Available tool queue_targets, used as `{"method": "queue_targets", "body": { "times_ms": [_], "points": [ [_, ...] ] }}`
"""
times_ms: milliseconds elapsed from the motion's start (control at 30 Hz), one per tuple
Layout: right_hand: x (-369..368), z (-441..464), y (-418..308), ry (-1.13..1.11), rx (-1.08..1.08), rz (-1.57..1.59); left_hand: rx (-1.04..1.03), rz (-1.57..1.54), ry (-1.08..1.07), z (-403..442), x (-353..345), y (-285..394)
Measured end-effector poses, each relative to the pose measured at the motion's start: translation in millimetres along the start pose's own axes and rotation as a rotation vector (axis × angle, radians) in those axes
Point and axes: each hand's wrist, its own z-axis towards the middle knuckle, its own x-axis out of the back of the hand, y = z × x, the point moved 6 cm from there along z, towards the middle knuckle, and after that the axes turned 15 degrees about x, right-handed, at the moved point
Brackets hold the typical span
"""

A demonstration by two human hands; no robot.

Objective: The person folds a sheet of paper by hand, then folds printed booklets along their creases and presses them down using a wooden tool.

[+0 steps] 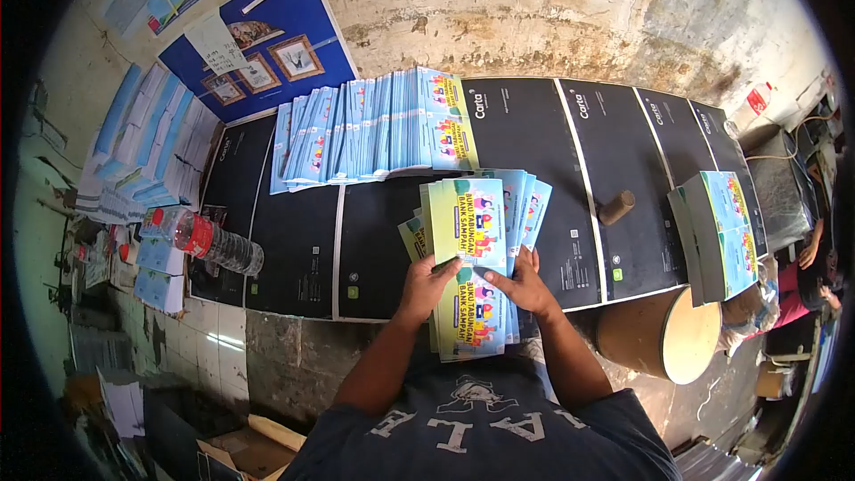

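Between my two hands is a bundle of printed booklets [468,303], yellow and light blue, with "BUKU TABUNGAN BANK SAMPAH" twice on the top cover. My left hand [427,287] is closed on the bundle's left edge, its thumb on the cover. My right hand [524,287] grips the right edge, thumb also on top. Behind the bundle, more booklets [533,205] fan out on the table; whether they touch the held ones I cannot tell. A long row of overlapping booklets [374,129] leans along the back of the table.
Black "Carta" boards [534,125] cover the table [294,254]. A thick booklet stack [726,236] stands at right, near a short brown cylinder [616,207]. At left are a water bottle [218,243] and paper stacks [147,142]. A brown drum [659,336] stands below; another person's arm [810,245] shows far right.
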Motion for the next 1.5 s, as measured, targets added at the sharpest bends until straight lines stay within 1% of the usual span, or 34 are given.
{"method": "queue_targets", "body": {
  "times_ms": [33,133,167,233,300,333,367,433,500,533,567,633,700,733,767,833,867,933,967,1033,1067,1100,1133,1167,1200,1233,1267,1300,1333,1367,1400,1433,1467,1500],
  "points": [
    [-0.2,0.7,-0.8,-0.001,0.001,0.0,0.001,0.002,0.043,-0.1,1.6,1.0],
    [-0.7,-0.2,1.8,0.014,-0.014,-0.029,0.045,0.021,0.049,2.4,12.1,-9.1],
    [-1.3,-0.5,7.3,0.018,-0.022,0.007,0.045,0.021,0.048,3.3,20.2,-12.3],
    [0.8,1.1,9.4,0.034,-0.03,0.047,0.016,-0.156,0.089,3.5,50.3,-12.5],
    [3.1,0.6,6.2,-0.008,-0.063,0.066,0.109,-0.212,0.163,-15.7,76.8,11.8],
    [3.2,0.1,10.9,-0.002,-0.062,0.063,0.097,-0.289,0.172,-5.9,99.9,-2.5],
    [0.9,-0.6,16.8,-0.004,-0.033,0.061,0.086,-0.414,0.114,-18.3,101.8,17.0],
    [-0.5,-3.0,17.1,-0.002,-0.012,0.06,0.03,-0.387,0.031,-23.6,97.0,33.2],
    [-0.5,-0.5,6.9,-0.038,-0.021,-0.038,0.201,-0.041,0.128,-8.8,66.3,22.5],
    [-0.8,0.4,12.6,-0.01,-0.072,0.032,0.018,0.002,0.005,6.2,48.0,10.2],
    [1.2,2.0,10.1,-0.006,-0.068,0.025,0.002,0.048,0.021,18.7,30.0,-6.3],
    [0.1,1.3,1.6,-0.015,-0.044,-0.028,0.002,0.099,0.058,5.0,8.0,9.7],
    [1.4,1.3,3.5,0.024,-0.015,-0.071,0.011,-0.068,0.036,17.0,36.0,-16.2],
    [2.9,1.9,6.3,0.014,-0.034,0.01,0.043,-0.12,0.121,12.3,60.8,-15.0],
    [2.1,0.7,8.8,0.002,-0.054,0.097,0.143,-0.116,0.203,-3.3,82.1,3.9],
    [3.8,-0.2,10.3,-0.013,-0.049,0.121,0.059,-0.417,0.139,-15.8,109.7,17.8],
    [3.4,-0.6,9.9,-0.031,-0.039,0.061,0.06,-0.415,0.143,-15.5,110.3,16.1],
    [0.6,-0.8,11.2,-0.039,-0.018,-0.016,0.056,-0.293,0.041,-10.0,98.7,15.3],
    [-2.8,-1.4,13.2,-0.04,-0.017,-0.017,0.122,-0.061,0.111,-11.0,71.2,26.6],
    [-2.2,-1.5,14.2,0.012,-0.017,-0.002,0.013,0.066,0.027,10.2,27.5,5.3],
    [-1.5,1.0,6.8,-0.014,-0.061,-0.025,0.023,-0.002,-0.012,10.3,11.6,2.1],
    [0.2,2.2,-0.5,-0.02,-0.059,-0.03,0.035,-0.067,-0.052,9.3,2.2,0.8],
    [1.4,2.6,-0.6,-0.031,-0.058,-0.007,0.032,0.001,0.021,4.9,10.3,3.0],
    [3.3,3.1,0.0,-0.041,-0.056,0.015,0.076,0.053,0.164,1.1,33.0,5.2],
    [-1.3,1.9,9.7,-0.045,-0.043,0.013,0.048,0.069,0.251,-5.4,60.4,11.3],
    [-6.5,-2.4,28.4,-0.039,-0.039,0.0,0.004,0.016,0.244,-4.8,99.5,0.9],
    [-4.3,-5.2,20.7,-0.043,-0.057,-0.018,-0.149,0.033,0.201,-26.5,119.1,21.5],
    [-1.1,-6.7,13.1,-0.048,-0.074,-0.036,-0.024,-0.109,0.171,-28.6,132.2,25.1],
    [-13.4,-9.0,33.6,-0.039,-0.074,-0.084,-0.106,-0.05,0.116,-20.5,146.1,20.7],
    [-19.0,-9.4,33.5,0.016,0.054,-0.146,-0.243,0.092,0.054,-24.4,141.4,28.0],
    [-26.8,-8.3,38.1,-0.079,0.033,-0.264,-0.203,0.02,0.055,-20.2,127.9,19.8],
    [-29.3,-6.2,35.0,-0.115,0.085,-0.349,-0.165,-0.054,0.058,-17.0,114.4,11.6],
    [-23.8,-7.8,24.2,-0.082,0.119,-0.415,-0.309,0.182,-0.007,-5.6,106.1,6.4],
    [-18.0,-8.5,12.8,-0.056,0.104,-0.412,-0.329,0.19,-0.049,0.8,94.9,-1.7]
  ]
}}
